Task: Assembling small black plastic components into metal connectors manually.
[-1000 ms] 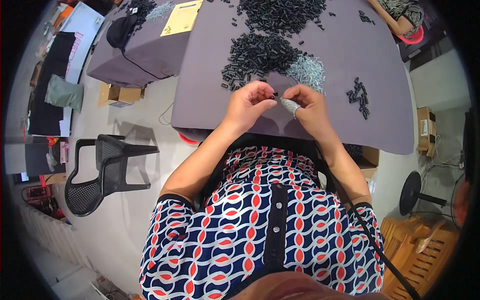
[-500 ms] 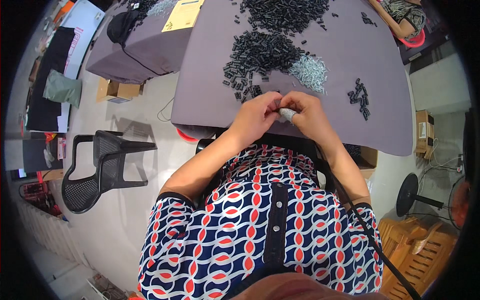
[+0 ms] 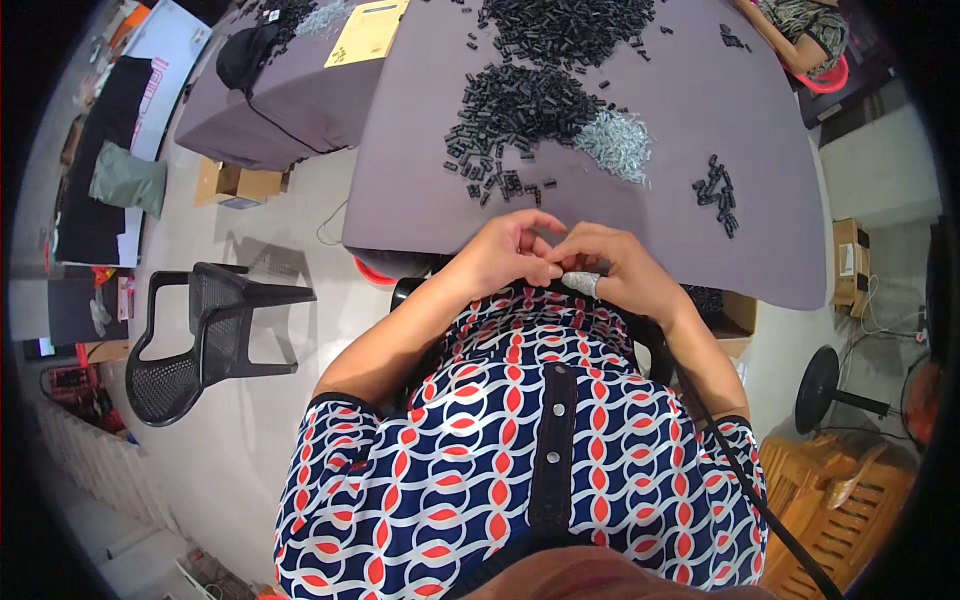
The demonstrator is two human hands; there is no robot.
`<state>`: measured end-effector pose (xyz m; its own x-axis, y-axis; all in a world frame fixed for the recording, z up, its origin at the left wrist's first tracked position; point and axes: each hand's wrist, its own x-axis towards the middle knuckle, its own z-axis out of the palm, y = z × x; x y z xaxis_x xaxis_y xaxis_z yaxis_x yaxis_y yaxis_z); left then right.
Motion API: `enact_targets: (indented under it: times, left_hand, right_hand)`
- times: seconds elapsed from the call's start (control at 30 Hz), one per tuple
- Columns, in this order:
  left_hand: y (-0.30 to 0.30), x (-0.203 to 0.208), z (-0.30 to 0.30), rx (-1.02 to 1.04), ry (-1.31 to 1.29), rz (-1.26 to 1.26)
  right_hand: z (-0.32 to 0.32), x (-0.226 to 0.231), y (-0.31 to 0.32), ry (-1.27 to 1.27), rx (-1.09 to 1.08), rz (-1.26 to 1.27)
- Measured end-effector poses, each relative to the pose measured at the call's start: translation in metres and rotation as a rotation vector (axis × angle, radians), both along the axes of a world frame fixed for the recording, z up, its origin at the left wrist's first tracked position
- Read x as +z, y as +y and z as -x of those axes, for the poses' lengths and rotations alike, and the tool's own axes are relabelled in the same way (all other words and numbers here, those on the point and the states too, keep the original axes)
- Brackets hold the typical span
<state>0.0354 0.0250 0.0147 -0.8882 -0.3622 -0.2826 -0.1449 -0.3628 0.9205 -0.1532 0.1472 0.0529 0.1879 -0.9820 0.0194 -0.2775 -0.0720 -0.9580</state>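
Close to my body, at the near edge of the cloth-covered table (image 3: 690, 255), my left hand (image 3: 507, 252) and my right hand (image 3: 630, 272) meet at the fingertips. Both are closed in a pinch; whatever lies between them is too small and covered to name. A silvery-grey wrap (image 3: 580, 283) sits around my right thumb. Beyond my hands lies a heap of small black cylindrical pieces (image 3: 525, 112). Touching its right side is a smaller pile of clear or silvery little parts (image 3: 615, 145). A loose cluster of black pieces (image 3: 714, 195) rests farther right.
Another black heap (image 3: 565, 30) lies farther back. At the far right a co-worker's arm (image 3: 795, 50) rests on the table. A black plastic chair (image 3: 215, 325) stands on the left, a fan (image 3: 820, 390) and a wooden chair (image 3: 840, 510) on the right.
Both hands have drawn back toward my body, from over the cloth to its near edge. Several black pieces at the heap's near side now show more fully.
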Motion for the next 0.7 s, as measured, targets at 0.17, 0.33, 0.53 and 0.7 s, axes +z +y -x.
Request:
enact_targets:
  times: [0.17,0.33,0.53,0.7]
  left_hand:
    - [0.003,0.001,-0.006,-0.053,-0.006,-0.034]
    - [0.0,-0.003,-0.014,0.007,-0.024,-0.103]
    - [-0.004,-0.004,-0.021,-0.005,-0.056,-0.23]
    - [-0.007,-0.012,-0.022,0.123,0.016,-0.211]
  right_hand:
    - [-0.005,-0.002,0.0,0.067,-0.002,0.029]
    - [-0.006,0.003,-0.007,0.137,-0.014,0.11]
    - [-0.006,0.009,-0.016,0.184,0.027,0.156]
    - [0.004,0.0,-0.033,0.067,-0.067,0.068]
